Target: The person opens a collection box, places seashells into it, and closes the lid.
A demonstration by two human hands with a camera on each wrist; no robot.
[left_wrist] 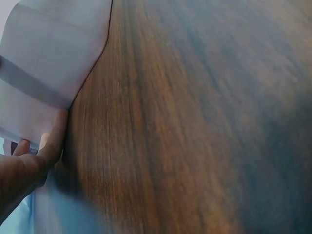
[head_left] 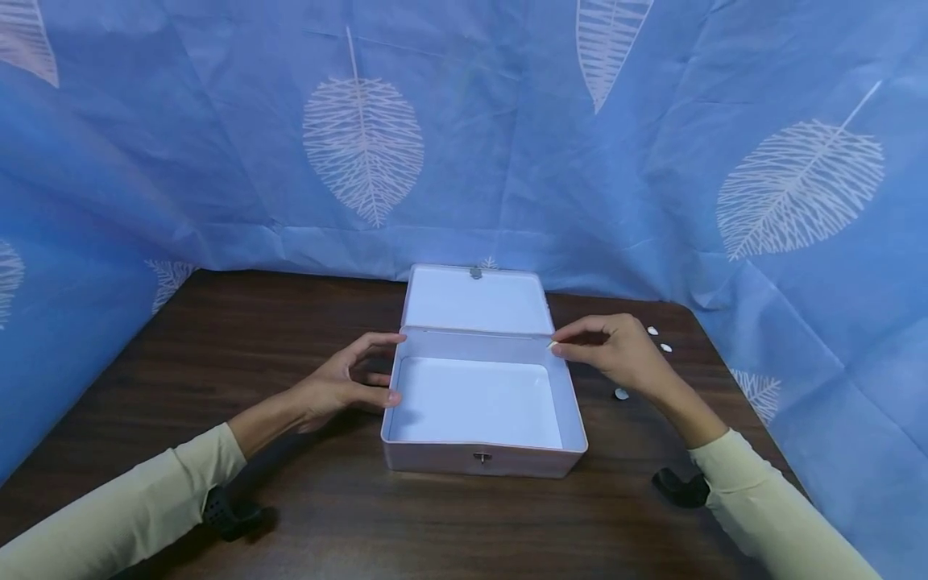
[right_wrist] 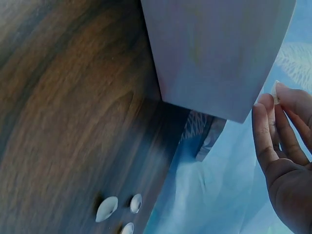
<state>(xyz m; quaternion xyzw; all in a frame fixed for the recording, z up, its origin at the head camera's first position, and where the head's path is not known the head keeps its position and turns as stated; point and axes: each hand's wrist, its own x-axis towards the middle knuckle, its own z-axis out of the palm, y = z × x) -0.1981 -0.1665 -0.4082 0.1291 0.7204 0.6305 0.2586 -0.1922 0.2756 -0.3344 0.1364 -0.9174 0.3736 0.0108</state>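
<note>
A white box (head_left: 442, 457) lies on the table with its hinged lid (head_left: 474, 298) tipped back; its inside looks bare. At the box's left side, my left hand (head_left: 329, 391) rests with fingers extended, thumb and index fingertip at the rim. The left wrist view shows fingers (left_wrist: 57, 131) against the outer wall. Over the right rim near the hinge, my right hand (head_left: 619, 350) pinches a small whitish piece, apparently a shell (right_wrist: 276, 92), between thumb and fingertips. Much of that piece is hidden by the fingers.
Three small white shells (right_wrist: 107, 209) lie on the dark wooden table (head_left: 290, 322), right of the box. A blue cloth (head_left: 507, 161) with white leaf prints hangs behind and beside the table. A metal catch (head_left: 482, 457) sits on the box front.
</note>
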